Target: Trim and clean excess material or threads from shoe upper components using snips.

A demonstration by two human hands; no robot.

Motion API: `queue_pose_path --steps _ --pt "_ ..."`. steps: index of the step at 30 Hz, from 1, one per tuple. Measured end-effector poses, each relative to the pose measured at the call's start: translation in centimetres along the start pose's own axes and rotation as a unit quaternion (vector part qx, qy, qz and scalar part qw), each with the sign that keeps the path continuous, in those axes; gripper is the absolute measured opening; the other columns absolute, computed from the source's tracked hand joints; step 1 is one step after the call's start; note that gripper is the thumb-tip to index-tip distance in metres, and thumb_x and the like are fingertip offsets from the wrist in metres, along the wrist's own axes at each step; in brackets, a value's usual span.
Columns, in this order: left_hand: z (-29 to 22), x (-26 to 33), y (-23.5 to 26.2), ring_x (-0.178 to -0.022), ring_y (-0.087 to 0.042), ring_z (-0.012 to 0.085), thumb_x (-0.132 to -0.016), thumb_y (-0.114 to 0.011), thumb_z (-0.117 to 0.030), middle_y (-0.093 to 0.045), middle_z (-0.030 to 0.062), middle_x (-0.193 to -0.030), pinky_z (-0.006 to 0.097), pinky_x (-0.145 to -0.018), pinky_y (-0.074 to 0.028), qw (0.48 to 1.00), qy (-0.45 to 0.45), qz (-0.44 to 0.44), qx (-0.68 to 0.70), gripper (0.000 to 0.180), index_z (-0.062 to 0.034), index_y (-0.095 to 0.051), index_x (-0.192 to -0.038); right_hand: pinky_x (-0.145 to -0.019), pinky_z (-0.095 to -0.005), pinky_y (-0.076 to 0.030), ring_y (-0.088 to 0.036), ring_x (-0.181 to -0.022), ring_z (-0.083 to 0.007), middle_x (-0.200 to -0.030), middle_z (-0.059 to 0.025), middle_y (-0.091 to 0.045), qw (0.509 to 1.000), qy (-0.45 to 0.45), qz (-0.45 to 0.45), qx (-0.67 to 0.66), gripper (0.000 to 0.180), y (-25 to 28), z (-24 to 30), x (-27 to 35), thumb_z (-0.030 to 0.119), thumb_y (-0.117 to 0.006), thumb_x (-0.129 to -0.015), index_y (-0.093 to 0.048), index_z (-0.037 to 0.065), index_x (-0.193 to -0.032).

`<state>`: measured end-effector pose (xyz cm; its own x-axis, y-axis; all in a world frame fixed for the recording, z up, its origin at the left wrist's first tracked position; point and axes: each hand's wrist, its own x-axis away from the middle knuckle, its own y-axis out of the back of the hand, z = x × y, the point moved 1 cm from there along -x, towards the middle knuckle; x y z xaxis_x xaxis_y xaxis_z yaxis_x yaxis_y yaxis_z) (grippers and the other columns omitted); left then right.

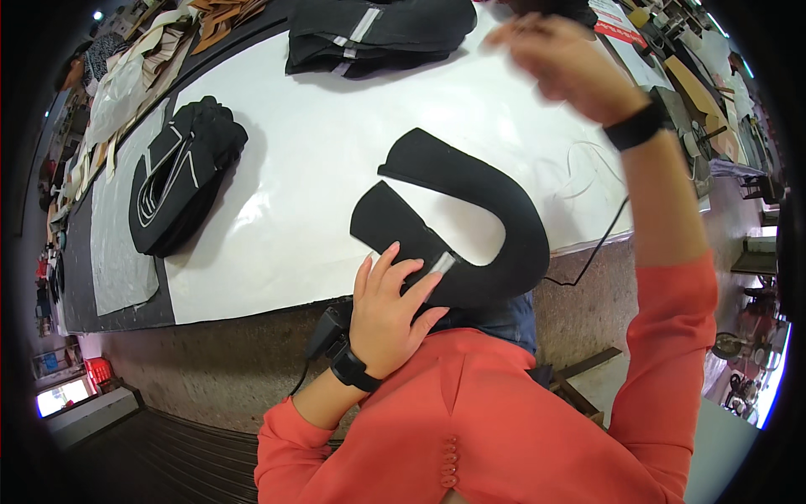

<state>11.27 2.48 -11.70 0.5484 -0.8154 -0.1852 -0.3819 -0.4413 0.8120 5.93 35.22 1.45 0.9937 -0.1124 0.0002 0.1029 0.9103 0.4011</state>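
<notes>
A U-shaped black piece [512,227] of fabric-like material lies at the near edge of the white tabletop, its two ends pointing to the left. My left hand [390,307] rests on its nearer arm with fingers spread, beside a short pale strip [442,263] stuck on the black surface. Over the far right of the table is my right hand [571,63], raised and smeared by motion. Whether its fingers hold anything cannot be made out. A dark object [558,8] behind it is cut off by the picture's top.
A stack of black pieces [378,38] with pale strips sits at the far side of the white sheet [294,168]. To the left stands a bundle of black pieces [189,181] with white edges. A black cable [598,249] hangs over the table's right front edge.
</notes>
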Motion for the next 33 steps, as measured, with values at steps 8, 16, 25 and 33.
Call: queue_pose_path --steps 8,16,25,33 --pt "2.6 -0.9 1.8 -0.134 -0.041 0.0427 -0.085 -0.071 -0.017 -0.055 0.0139 -0.133 0.057 -0.110 -0.030 0.992 0.065 -0.084 -0.072 0.045 -0.0074 -0.061 -0.128 -0.053 -0.0236 -0.041 -0.056 -0.060 -0.0085 -0.079 -0.0024 -0.070 0.976 -0.116 0.167 0.082 0.025 -8.4 -8.1 -1.2 0.026 -0.064 -0.088 -0.069 0.003 -0.093" --pt "2.5 -0.3 1.0 -0.137 -0.038 0.0428 -0.084 -0.073 -0.028 -0.050 0.0104 -0.146 0.059 -0.110 -0.029 0.987 0.090 -0.055 -0.119 0.053 -0.0099 -0.060 -0.132 -0.071 -0.0354 -0.052 -0.066 -0.071 -0.0274 -0.077 -0.0158 -0.070 0.964 -0.007 0.075 0.253 0.028 -9.8 -6.1 -1.3 0.026 -0.064 -0.080 -0.070 0.000 -0.087" --pt "2.6 0.7 0.4 -0.134 -0.039 0.0394 -0.079 -0.078 -0.026 -0.054 0.0088 -0.135 0.058 -0.110 -0.030 0.986 0.098 -0.095 -0.091 0.052 -0.0166 -0.065 -0.128 -0.064 -0.0279 -0.047 -0.057 -0.064 -0.0122 -0.068 -0.0057 -0.064 0.964 -0.051 0.209 0.159 0.026 -12.8 -4.1 -1.5 0.025 -0.072 -0.080 -0.072 -0.001 -0.085" --pt "3.6 1.1 0.1 -0.133 -0.043 0.0387 -0.082 -0.076 -0.022 -0.057 0.0087 -0.137 0.059 -0.111 -0.028 0.987 0.068 -0.132 -0.069 0.052 -0.0055 -0.051 -0.124 -0.061 -0.0279 -0.046 -0.057 -0.063 -0.0119 -0.065 -0.0048 -0.062 0.940 -0.050 0.307 0.142 0.024 -14.3 -5.3 -1.5 0.023 -0.073 -0.078 -0.070 -0.001 -0.080"
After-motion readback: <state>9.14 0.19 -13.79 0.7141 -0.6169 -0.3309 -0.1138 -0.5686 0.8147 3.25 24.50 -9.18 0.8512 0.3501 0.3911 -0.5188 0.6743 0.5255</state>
